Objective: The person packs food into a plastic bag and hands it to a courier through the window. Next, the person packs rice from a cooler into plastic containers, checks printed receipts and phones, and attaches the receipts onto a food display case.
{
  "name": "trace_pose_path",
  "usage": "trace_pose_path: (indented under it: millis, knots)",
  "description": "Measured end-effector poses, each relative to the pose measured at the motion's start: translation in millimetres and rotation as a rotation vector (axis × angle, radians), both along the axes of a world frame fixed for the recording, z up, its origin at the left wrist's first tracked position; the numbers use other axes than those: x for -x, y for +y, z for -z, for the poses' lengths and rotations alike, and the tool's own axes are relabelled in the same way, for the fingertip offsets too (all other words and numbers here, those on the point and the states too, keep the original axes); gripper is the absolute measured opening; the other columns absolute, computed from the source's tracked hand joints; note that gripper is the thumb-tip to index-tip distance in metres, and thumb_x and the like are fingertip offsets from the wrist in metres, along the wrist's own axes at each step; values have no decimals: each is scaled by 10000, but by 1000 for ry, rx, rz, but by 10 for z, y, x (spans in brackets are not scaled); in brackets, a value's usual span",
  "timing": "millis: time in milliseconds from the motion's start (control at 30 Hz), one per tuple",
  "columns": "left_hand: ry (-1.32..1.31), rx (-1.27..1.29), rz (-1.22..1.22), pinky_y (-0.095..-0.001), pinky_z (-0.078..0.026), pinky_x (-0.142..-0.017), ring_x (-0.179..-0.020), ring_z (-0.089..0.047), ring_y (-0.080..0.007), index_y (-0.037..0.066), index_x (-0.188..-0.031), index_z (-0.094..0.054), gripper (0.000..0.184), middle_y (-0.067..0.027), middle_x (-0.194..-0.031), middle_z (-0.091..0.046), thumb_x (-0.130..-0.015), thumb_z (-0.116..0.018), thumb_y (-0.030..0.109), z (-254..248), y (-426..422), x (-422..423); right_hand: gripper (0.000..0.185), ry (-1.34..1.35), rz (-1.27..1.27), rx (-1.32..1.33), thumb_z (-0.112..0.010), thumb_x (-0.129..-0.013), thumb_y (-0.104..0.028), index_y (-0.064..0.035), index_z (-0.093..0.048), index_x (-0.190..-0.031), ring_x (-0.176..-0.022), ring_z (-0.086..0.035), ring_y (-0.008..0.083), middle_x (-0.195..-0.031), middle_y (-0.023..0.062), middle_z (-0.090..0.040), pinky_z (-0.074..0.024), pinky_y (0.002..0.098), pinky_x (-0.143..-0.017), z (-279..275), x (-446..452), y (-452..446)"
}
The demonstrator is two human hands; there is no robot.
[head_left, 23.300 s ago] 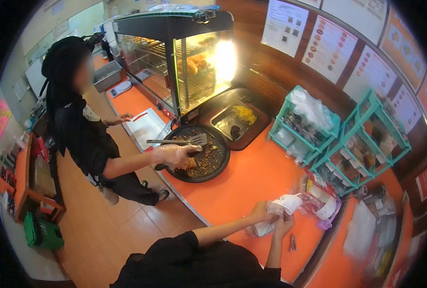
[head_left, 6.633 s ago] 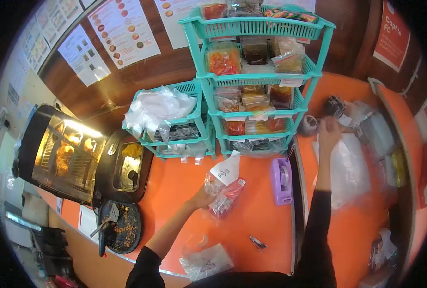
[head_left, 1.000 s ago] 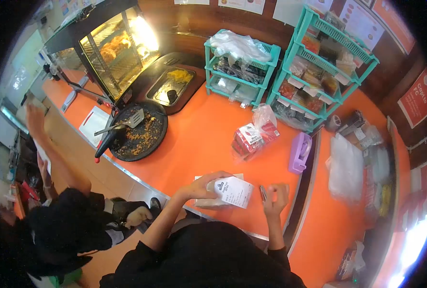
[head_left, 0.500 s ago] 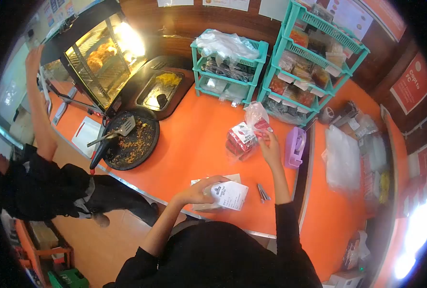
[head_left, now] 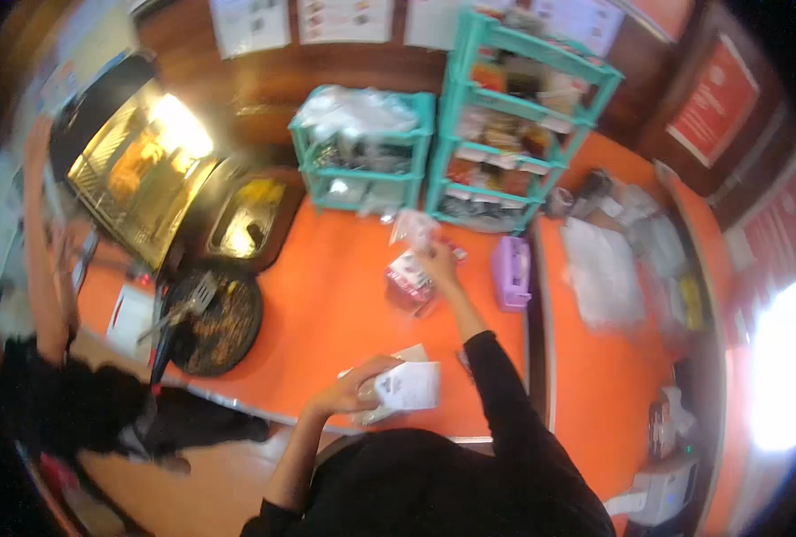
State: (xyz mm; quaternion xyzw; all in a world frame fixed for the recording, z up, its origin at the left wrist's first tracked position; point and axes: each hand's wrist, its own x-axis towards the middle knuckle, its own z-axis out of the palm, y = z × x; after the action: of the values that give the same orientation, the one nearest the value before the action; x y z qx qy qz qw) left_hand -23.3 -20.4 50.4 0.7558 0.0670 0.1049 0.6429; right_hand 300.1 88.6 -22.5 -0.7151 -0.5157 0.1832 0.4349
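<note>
My left hand [head_left: 355, 387] is closed on a white printed paper [head_left: 409, 387], with a flat, pale packet [head_left: 409, 355] partly under it near the counter's front edge. Farther forward, my right hand [head_left: 437, 261] has its fingers together at the upper part of a clear plastic bag [head_left: 410, 229]. Red and white printed packs [head_left: 410, 281] show in and beside this bag. The view is blurred, and exactly what my right fingers pinch is hard to tell. A purple tape dispenser [head_left: 511, 274] stands to the right of that hand.
Teal racks [head_left: 362, 179] of packets stand at the back. On the left are a lit food warmer [head_left: 129, 170], a metal tray [head_left: 246, 219] and a black pan [head_left: 223, 331] with a spatula. A co-worker in black [head_left: 76, 403] reaches toward the warmer. Plastic bags [head_left: 602, 273] lie at the right.
My right hand has moved from beside the metal clips near the front to the bag of red and white packs. My left hand keeps the paper. The view has turned right; the co-worker has moved toward the warmer.
</note>
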Motion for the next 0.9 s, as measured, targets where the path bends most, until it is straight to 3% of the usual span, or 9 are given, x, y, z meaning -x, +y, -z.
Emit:
trace_pose_path:
  millis: [67, 133, 233, 267, 367, 467, 533, 567, 900]
  knots:
    - [-58, -41, -64, -417, -211, -1143, -1335, -332, -290, 77, -1402, -380, 866, -128, -1414, -363, -613, -729, 161, -33, 20, -30, 336, 77, 98, 31, -668, -836, -286, -54, -665, -1079, -904, -625, 214, -951, 75, -671, -495, 384, -760, -39, 84, -111]
    - [-39, 176, -107, -412, -193, -1150, -1342, -312, -276, 62, -1465, -228, 1029, -118, -1440, -308, -586, -763, 89, 302, 50, 5, 301, 212, 13, -137, -594, -893, -217, -57, -626, -1146, -927, -610, 182, -961, 64, -651, -498, 362, -765, 447, -108, 9]
    - [110, 328, 8, -431, -271, -1116, -1338, -310, -258, 55, -1480, -78, 1102, -113, -1439, -285, -632, -781, 21, 421, 170, 153, 358, 714, -46, -353, -522, -951, -197, -70, -560, -1284, -945, -593, 136, -1019, 28, -606, -501, 336, -797, 444, -37, -191]
    - [155, 442, 78, -442, -301, -1100, -1342, -309, -264, 55, -1476, -66, 1092, -119, -1445, -270, -654, -784, 17, 292, 174, 190, 355, 880, -156, -444, -512, -962, -204, -70, -557, -1288, -985, -587, 145, -1054, 35, -609, -494, 334, -845, 64, 127, -443]
    - [193, 161, 163, -442, -418, -1003, -1252, -438, -279, 49, -1449, -131, 1059, -112, -1384, -369, -629, -796, -31, 796, 478, 294, 389, 777, 14, -442, -507, -967, -217, -76, -518, -1329, -1084, -552, 170, -1188, 54, -577, -446, 341, -954, -671, 179, -1067]
    - [273, 79, 147, -436, -458, -952, -1140, -522, -275, 40, -1374, -302, 885, -97, -1284, -477, -652, -813, 23, 768, 580, 167, 402, 252, 346, -215, -485, -977, -218, -57, -480, -1345, -1156, -521, 202, -1296, 87, -527, -402, 357, -1019, -749, 37, -1524]
    - [168, -301, 164, -416, -491, -902, -1045, -564, -261, 16, -1259, -439, 630, -88, -1144, -563, -726, -774, 43, 453, 462, -29, 300, 540, 445, -861, -500, -896, -60, -6, -549, -1187, -995, -545, 182, -1119, 84, -583, -412, 341, -951, -945, 68, -1947]
    - [130, -387, 163, -416, -491, -903, -1046, -564, -261, 15, -1262, -436, 632, -91, -1147, -561, -728, -771, 41, 379, 399, -119, 309, 538, 439, -896, -502, -893, -63, -6, -544, -1194, -1002, -543, 185, -1124, 85, -580, -410, 342, -954, -1060, 31, -2228]
    - [134, -160, 104, -413, -492, -911, -1057, -563, -261, 12, -1291, -411, 646, -114, -1183, -542, -740, -750, 14, 256, -13, -857, 408, 217, 728, -894, -519, -859, -93, -13, -487, -1258, -1068, -527, 218, -1175, 96, -555, -398, 347, -979, -1818, 150, -4739]
